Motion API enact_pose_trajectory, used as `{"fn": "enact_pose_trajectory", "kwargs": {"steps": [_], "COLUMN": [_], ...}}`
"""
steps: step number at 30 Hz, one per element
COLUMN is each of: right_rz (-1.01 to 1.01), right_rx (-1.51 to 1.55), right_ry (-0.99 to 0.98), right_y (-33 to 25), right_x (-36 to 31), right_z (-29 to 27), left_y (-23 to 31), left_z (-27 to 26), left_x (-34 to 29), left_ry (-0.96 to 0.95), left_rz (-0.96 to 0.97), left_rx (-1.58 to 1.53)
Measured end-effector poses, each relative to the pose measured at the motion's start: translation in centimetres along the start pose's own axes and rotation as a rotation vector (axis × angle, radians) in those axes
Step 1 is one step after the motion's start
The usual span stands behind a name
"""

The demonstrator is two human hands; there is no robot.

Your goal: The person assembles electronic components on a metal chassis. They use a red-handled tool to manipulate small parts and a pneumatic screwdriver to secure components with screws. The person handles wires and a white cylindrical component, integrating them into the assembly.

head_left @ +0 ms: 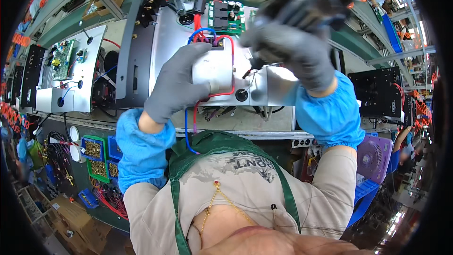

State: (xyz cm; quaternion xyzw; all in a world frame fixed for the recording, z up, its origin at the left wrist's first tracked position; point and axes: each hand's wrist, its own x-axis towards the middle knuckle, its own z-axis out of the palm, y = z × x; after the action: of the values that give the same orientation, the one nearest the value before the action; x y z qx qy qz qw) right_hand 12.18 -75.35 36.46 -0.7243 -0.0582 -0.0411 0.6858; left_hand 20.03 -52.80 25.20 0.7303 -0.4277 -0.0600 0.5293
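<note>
My left hand (179, 82), in a grey glove, grips a silver block-shaped component (212, 70) on the metal chassis (167, 28), thumb on its near right side and fingers over its far left edge. Red wires (231, 59) and a blue wire (202, 31) run around the component's top and side. To the right, my gloved right hand (297, 54) is closed around a bulky black tool (306, 4), raised over the chassis and smeared by motion. Its exact kind cannot be made out. Beyond the component lies a green circuit board (226, 17) with black blocks.
A tall dark panel (137, 47) stands left of the chassis. Farther left is another open unit (71, 71); a black housing (377, 92) sits at right. Parts bins (96, 156) hold brass pieces at lower left. A purple fan (373, 158) is beside my right elbow.
</note>
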Motion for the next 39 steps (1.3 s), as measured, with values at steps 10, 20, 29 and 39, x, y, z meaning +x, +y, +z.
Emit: {"fn": "enact_pose_trajectory", "kwargs": {"steps": [10, 20, 29, 39], "right_rz": [-0.449, -0.527, -0.429, -0.453], "right_rx": [0.356, 0.492, 0.566, 0.677], "right_ry": [-0.206, -0.127, -0.134, -0.176], "right_y": [-1.7, 0.6, -0.9, -1.4], "right_x": [3.8, 4.5, 4.3, 4.4], "right_z": [6.5, 5.1, 4.2, 3.5], "left_y": [3.1, 2.2, 0.9, 2.1], "left_z": [0.4, 0.5, 1.2, 0.5], "left_x": [-4.1, -5.3, -5.7, -5.2], "left_ry": [0.272, 0.326, 0.367, 0.317], "left_rz": [-0.161, -0.414, -0.433, -0.473], "left_rx": [-1.383, -1.706, -1.511, -1.344]}}
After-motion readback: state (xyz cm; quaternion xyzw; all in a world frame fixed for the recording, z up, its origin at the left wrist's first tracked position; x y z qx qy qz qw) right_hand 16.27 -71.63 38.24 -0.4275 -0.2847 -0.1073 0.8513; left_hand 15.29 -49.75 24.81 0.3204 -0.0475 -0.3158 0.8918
